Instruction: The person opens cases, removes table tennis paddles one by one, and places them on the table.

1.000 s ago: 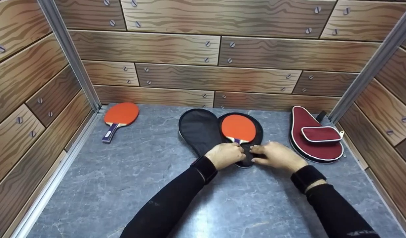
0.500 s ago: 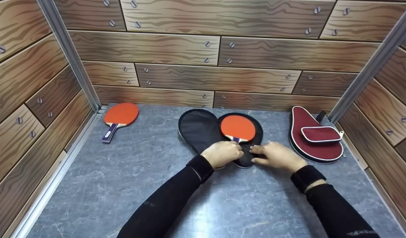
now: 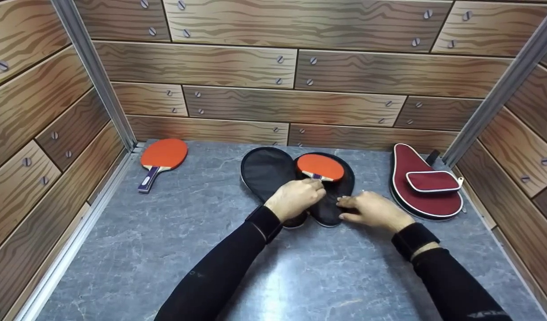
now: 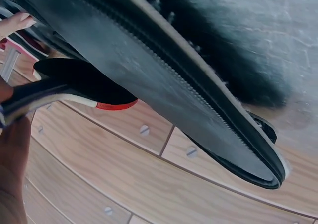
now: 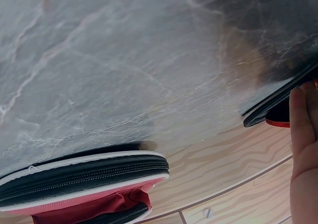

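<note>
In the head view my left hand (image 3: 295, 196) grips the handle of an orange-faced table tennis paddle (image 3: 321, 166). Its blade leans over the right half of an unzipped black paddle case (image 3: 265, 171), whose two halves lie spread side by side. From the left wrist, the paddle's dark underside (image 4: 84, 82) shows raised above the case, with the handle between thumb and fingers. My right hand (image 3: 373, 208) lies at the right edge of the case's narrow end, fingertips touching it. In the right wrist view its fingers (image 5: 300, 117) extend straight along the case.
A second orange paddle (image 3: 164, 154) with a purple handle lies at the back left. At the right stands a zipped maroon paddle case (image 3: 427, 203) with a small pouch on top. Wood-patterned walls (image 3: 238, 100) enclose the grey surface.
The left hand has shifted slightly left and away from me, tilting the paddle so its face looks flatter and sits farther back. The right hand has stayed put.
</note>
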The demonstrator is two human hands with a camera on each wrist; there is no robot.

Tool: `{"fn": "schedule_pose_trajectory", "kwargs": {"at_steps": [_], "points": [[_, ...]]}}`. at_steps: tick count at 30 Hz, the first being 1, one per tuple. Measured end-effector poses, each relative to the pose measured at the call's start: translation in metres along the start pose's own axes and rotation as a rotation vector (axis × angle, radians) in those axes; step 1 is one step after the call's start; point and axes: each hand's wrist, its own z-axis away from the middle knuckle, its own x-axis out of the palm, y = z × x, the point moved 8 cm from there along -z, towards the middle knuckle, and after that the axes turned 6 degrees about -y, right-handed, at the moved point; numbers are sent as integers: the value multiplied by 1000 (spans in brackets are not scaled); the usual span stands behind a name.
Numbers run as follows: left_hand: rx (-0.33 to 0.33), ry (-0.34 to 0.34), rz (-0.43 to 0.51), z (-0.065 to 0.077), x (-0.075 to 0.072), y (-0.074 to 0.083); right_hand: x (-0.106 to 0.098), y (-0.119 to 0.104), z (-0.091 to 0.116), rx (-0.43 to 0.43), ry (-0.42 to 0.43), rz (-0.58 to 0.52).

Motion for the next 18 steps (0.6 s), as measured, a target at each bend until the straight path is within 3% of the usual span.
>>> {"fn": "schedule_pose_trajectory", "kwargs": {"at_steps": [10,18], "points": [[-173,96,-26,2,-10,-25,1,2,-2,49,-14,0],[-194,155,-51,6,-17,-36,3,2,-2,51,-9,21]]}}
